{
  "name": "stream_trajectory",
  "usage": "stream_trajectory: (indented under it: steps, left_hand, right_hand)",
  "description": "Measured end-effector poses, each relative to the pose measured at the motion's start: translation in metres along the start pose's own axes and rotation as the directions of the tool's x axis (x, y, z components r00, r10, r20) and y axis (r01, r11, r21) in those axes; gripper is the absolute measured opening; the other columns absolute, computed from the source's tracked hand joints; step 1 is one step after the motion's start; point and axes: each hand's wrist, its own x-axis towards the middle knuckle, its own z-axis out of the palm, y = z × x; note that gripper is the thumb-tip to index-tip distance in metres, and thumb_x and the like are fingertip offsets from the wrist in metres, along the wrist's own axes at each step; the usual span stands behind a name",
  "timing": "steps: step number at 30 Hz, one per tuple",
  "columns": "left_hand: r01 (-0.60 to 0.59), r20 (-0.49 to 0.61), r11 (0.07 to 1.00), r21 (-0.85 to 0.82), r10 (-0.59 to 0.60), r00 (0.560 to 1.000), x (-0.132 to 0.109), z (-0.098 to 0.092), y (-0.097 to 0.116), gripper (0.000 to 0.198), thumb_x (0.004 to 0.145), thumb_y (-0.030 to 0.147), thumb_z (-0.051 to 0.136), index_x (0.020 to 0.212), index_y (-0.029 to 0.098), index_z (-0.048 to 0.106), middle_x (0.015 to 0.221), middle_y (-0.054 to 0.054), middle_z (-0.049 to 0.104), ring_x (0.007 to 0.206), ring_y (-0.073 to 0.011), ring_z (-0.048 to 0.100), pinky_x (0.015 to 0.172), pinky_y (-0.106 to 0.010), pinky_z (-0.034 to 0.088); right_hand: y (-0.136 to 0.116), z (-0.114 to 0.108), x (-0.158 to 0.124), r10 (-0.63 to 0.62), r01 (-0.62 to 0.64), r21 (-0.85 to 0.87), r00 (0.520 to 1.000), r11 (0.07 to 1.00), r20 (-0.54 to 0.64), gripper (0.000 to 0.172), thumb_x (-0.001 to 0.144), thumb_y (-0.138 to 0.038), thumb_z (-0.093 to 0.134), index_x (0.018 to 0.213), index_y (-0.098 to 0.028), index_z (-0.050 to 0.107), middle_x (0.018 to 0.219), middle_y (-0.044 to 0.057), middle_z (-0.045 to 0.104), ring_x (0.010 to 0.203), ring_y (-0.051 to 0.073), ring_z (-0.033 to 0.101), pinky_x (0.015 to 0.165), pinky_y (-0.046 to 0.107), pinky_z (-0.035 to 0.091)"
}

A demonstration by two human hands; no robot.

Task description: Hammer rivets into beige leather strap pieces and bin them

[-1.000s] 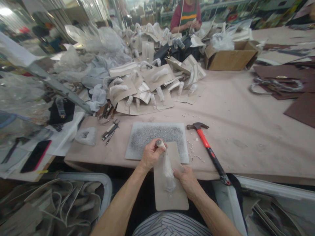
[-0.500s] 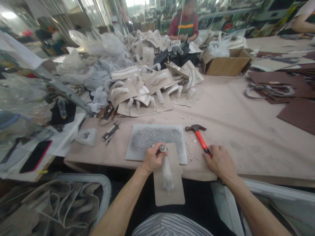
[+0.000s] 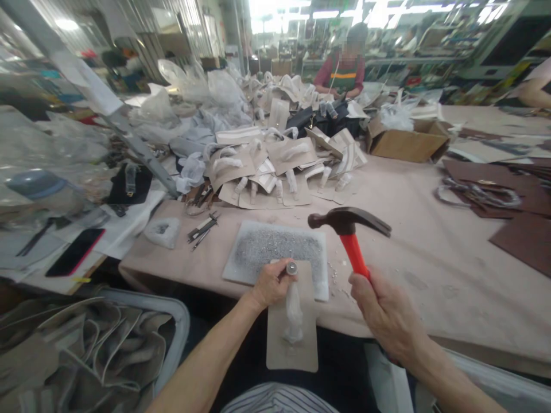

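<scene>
My left hand (image 3: 270, 284) is closed around a small metal punch (image 3: 291, 268), held upright on a tan leather piece (image 3: 293, 338) that carries a plastic-wrapped strap (image 3: 294, 312). The piece's far end rests on a grey pitted pad (image 3: 275, 249) and its near end hangs over the table edge. My right hand (image 3: 383, 310) grips the red handle of a claw hammer (image 3: 348, 226), raised above the table just right of the punch, head pointing left.
A pile of similar tan pieces (image 3: 275, 166) lies behind the pad. Small tools (image 3: 202, 228) and a phone (image 3: 75, 258) sit at left, a cardboard box (image 3: 407, 140) and brown sheets (image 3: 516, 195) at right. Another person (image 3: 342, 71) works across the table. A bin (image 3: 107, 350) stands below left.
My right hand left the leather piece, took the hammer's handle on the table, and lifted the hammer up beside the punch. The left hand stayed on the punch.
</scene>
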Motion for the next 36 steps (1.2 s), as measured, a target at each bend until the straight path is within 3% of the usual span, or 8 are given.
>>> stream_trajectory:
  steps: [6,11,13,18,25,29,33,36]
  left_hand:
    - [-0.025,0.008,0.998,0.053,0.024,1.0,-0.001,0.001,-0.004,0.015,0.084,0.022,0.06,0.097,0.02,0.068,0.078,-0.003,0.068,0.07,-0.0184,0.063,0.068,-0.028,0.047]
    - [-0.035,0.014,0.999,0.005,0.035,0.999,-0.001,0.0,-0.003,0.019,0.085,0.02,0.062,0.103,0.02,0.067,0.088,-0.004,0.071,0.079,-0.0187,0.065,0.075,-0.028,0.05]
    - [-0.03,0.017,0.999,0.024,0.03,0.999,-0.001,-0.001,-0.004,0.018,0.084,0.021,0.062,0.101,0.02,0.067,0.084,-0.003,0.069,0.074,-0.0177,0.063,0.072,-0.027,0.049]
    - [-0.018,0.024,0.999,0.041,0.017,1.0,-0.001,-0.001,-0.002,0.02,0.082,0.021,0.061,0.101,0.02,0.068,0.072,0.0,0.064,0.061,-0.0148,0.055,0.062,-0.025,0.044]
    - [-0.012,0.022,1.0,-0.022,0.013,1.0,0.0,-0.001,0.004,0.017,0.084,0.022,0.062,0.1,0.02,0.068,0.089,-0.004,0.071,0.081,-0.0191,0.066,0.078,-0.029,0.051]
    - [-0.001,0.011,0.999,-0.04,0.001,1.0,0.0,-0.001,0.001,0.018,0.083,0.021,0.064,0.1,0.021,0.068,0.092,-0.004,0.072,0.083,-0.0189,0.067,0.079,-0.029,0.051]
    - [0.021,-0.005,0.999,-0.048,-0.021,1.0,-0.001,-0.001,0.0,0.015,0.083,0.025,0.067,0.098,0.019,0.068,0.09,-0.004,0.072,0.082,-0.0186,0.066,0.078,-0.029,0.051]
    - [0.046,0.004,0.996,-0.073,-0.045,0.999,0.001,0.001,0.002,0.012,0.082,0.027,0.07,0.091,0.019,0.069,0.083,-0.002,0.07,0.077,-0.0168,0.064,0.075,-0.028,0.05]
  right_hand:
    - [-0.005,-0.004,-0.011,-0.274,0.335,-0.362,0.938,0.87,0.21,0.037,0.101,-0.048,0.029,0.079,-0.024,0.048,0.049,-0.001,0.05,0.037,0.014,0.037,0.046,0.032,0.014]
    - [-0.023,-0.014,-0.018,-0.383,0.317,-0.321,0.909,0.892,-0.165,0.038,0.105,-0.046,0.031,0.078,-0.024,0.046,0.051,-0.001,0.049,0.041,0.014,0.044,0.046,0.029,0.027]
    - [-0.019,-0.008,-0.022,-0.383,0.323,-0.349,0.916,0.88,-0.119,0.041,0.105,-0.046,0.026,0.077,-0.024,0.046,0.051,0.001,0.051,0.041,0.015,0.045,0.045,0.03,0.024]
    - [0.015,0.006,-0.023,-0.157,0.263,-0.453,0.953,0.852,0.258,0.036,0.102,-0.047,0.03,0.083,-0.023,0.049,0.052,0.001,0.054,0.041,0.016,0.045,0.049,0.032,0.013]
    - [0.082,0.006,0.002,0.128,-0.085,-0.246,0.978,0.965,0.165,0.036,0.097,-0.046,0.028,0.074,-0.024,0.044,0.059,0.002,0.054,0.054,0.019,0.052,0.055,0.03,0.032]
    - [0.107,0.006,0.024,0.264,-0.219,-0.474,0.964,0.853,0.03,0.031,0.097,-0.038,0.032,0.079,-0.021,0.052,0.068,0.008,0.059,0.062,0.023,0.057,0.06,0.033,0.039]
    - [0.07,0.024,0.018,-0.032,-0.036,-0.513,0.992,0.858,-0.123,0.039,0.097,-0.04,0.039,0.117,-0.01,0.056,0.117,0.024,0.061,0.103,0.032,0.061,0.084,0.042,0.048]
    - [0.02,0.063,-0.007,-0.098,0.11,-0.26,0.993,0.959,0.058,0.046,0.096,-0.045,0.048,0.127,-0.012,0.051,0.115,0.019,0.064,0.104,0.03,0.064,0.087,0.041,0.051]
